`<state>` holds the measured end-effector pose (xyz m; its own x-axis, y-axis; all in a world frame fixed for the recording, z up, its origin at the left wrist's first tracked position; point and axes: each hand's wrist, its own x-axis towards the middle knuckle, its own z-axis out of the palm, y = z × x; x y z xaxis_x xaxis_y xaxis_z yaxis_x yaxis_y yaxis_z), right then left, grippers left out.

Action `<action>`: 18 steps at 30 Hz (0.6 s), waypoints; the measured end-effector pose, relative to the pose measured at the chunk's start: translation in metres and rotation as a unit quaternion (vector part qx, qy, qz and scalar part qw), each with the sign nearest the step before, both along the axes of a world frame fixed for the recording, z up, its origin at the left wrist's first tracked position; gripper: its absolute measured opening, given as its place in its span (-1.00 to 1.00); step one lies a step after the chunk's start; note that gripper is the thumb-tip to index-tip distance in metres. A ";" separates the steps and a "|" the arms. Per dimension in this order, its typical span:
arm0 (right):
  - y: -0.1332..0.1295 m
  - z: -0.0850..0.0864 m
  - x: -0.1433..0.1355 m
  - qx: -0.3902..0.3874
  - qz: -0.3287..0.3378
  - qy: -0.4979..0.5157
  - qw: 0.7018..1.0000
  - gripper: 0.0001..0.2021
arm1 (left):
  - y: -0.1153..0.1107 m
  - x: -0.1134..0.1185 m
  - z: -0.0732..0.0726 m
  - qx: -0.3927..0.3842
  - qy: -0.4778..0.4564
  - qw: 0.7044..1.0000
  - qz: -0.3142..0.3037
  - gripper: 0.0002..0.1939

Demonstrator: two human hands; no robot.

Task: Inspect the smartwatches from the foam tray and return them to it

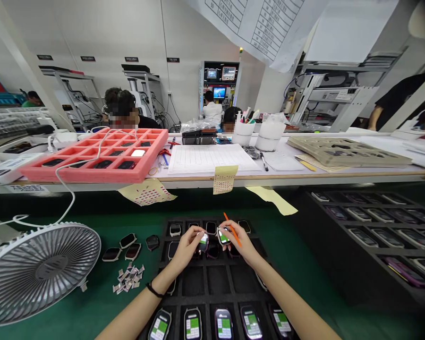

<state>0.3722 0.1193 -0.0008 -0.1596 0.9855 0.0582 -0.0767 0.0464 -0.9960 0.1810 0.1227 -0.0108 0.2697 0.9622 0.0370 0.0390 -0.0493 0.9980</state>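
Observation:
My left hand (pixel 188 245) grips a dark-rimmed smartwatch body (pixel 203 242) whose lit screen is partly green. In my right hand (pixel 242 245) is a light-rimmed smartwatch body (pixel 224 236), also lit green and white. An orange pen-like stick (pixel 233 230) lies along the fingers of that same hand. Both hands are over a black foam tray (pixel 193 279) divided into compartments. Its front row holds several watch bodies with lit screens, such as this one (pixel 193 326). More watches with dark screens (pixel 175 230) sit in the far rows, some hidden by my hands.
Left of the tray lie loose watch bodies (pixel 128 241) and a pile of small tabs (pixel 129 278). A white fan (pixel 44 271) stands farther left. Stacked black trays (pixel 326 245) stand at right. Above is a shelf (pixel 194 180) with a pink foam tray (pixel 141 172). Other people sit beyond.

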 end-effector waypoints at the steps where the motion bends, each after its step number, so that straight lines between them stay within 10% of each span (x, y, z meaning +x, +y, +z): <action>1: 0.000 0.000 0.000 0.000 0.000 -0.001 1.000 -0.74 | 0.000 0.000 0.000 -0.001 -0.002 1.000 -0.003 -0.62; 18: -0.002 0.004 -0.001 0.025 0.027 0.011 0.999 -0.72 | 0.000 0.000 0.000 0.005 0.001 1.000 -0.001 -0.62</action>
